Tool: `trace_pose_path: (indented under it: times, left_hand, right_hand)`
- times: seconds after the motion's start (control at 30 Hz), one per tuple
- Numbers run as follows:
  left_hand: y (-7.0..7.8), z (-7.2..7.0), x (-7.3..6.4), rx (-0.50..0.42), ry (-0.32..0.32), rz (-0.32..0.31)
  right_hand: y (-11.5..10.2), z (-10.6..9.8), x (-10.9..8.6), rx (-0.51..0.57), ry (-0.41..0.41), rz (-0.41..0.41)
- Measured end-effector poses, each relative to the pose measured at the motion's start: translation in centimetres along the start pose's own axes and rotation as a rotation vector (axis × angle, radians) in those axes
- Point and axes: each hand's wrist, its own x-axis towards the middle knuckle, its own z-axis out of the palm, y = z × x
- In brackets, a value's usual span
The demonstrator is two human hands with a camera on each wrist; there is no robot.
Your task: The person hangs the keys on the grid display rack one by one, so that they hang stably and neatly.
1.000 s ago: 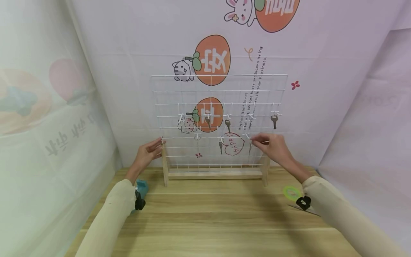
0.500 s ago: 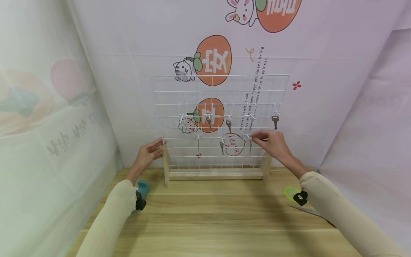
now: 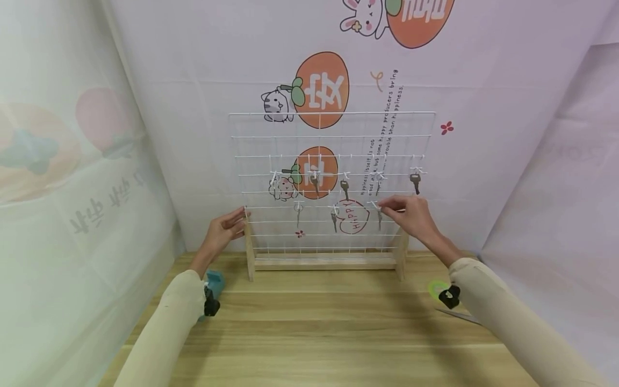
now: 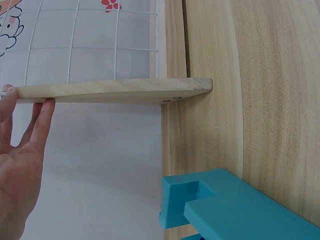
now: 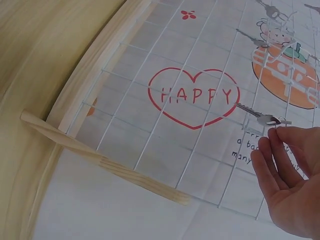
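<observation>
A white wire grid rack [image 3: 275,221] stands upright in a wooden base, with several keys hanging from its white hooks. My left hand [image 3: 223,232] holds the top of the left wooden upright [image 4: 115,90]; its fingertips touch the outer face and the end. With thumb and forefinger, my right hand [image 3: 408,216] pinches at the head end of a silver key [image 5: 257,116], beside a hook on the lower row. The exact contact is partly hidden by the fingertips. Another key [image 3: 333,220] hangs to the left on that row, and a dark-headed key [image 3: 415,183] hangs above right.
A teal tape dispenser [image 4: 240,205] stands left of the rack, partly behind the left sleeve. A yellow-green ring [image 3: 437,290] and scissors [image 3: 459,315] lie on the wooden table at right, partly behind the right sleeve. A printed cloth [image 3: 193,134] hangs behind the rack.
My right hand shifted slightly up and stays at the same hook. The key under its fingers has swung a little to the right. My left hand keeps its place.
</observation>
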Motion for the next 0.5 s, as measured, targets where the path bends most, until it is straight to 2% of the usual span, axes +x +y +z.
trace_pose_path:
  times: [0.5]
  left_hand:
    - [-0.1,-0.2,0.0,-0.022,-0.013,-0.003]
  right_hand:
    - [0.8,1.4,1.2,-0.010,0.026,-0.018]
